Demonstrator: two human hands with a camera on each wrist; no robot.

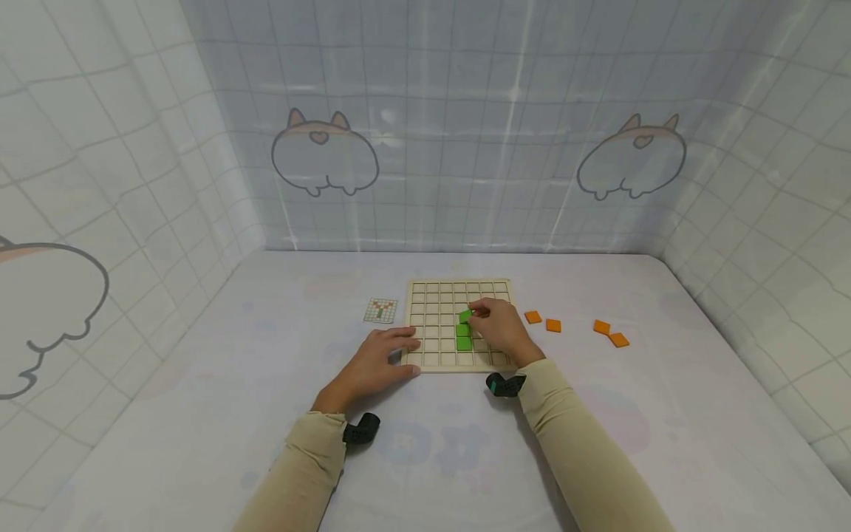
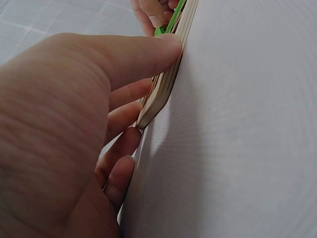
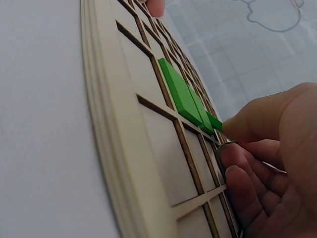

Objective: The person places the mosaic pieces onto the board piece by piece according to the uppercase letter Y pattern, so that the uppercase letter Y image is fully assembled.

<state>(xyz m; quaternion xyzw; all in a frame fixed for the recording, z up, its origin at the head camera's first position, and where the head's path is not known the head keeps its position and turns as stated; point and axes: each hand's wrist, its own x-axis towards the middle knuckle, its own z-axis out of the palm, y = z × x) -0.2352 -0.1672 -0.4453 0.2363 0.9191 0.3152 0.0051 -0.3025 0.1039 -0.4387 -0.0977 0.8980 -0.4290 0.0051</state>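
A wooden grid board lies on the table, with two green tiles in one column near its lower middle. Just above them, my right hand pinches a third green tile, which sits slightly askew. In the right wrist view, the thumb and fingers of that hand hold the tile's edge beside the other two. My left hand rests at the board's lower left, fingers spread over its edge. The left wrist view shows the left thumb on the board's side.
A small pattern card lies left of the board. Several orange tiles lie to the right, two near the board and two farther out. A tiled-pattern curtain surrounds the table's back and sides.
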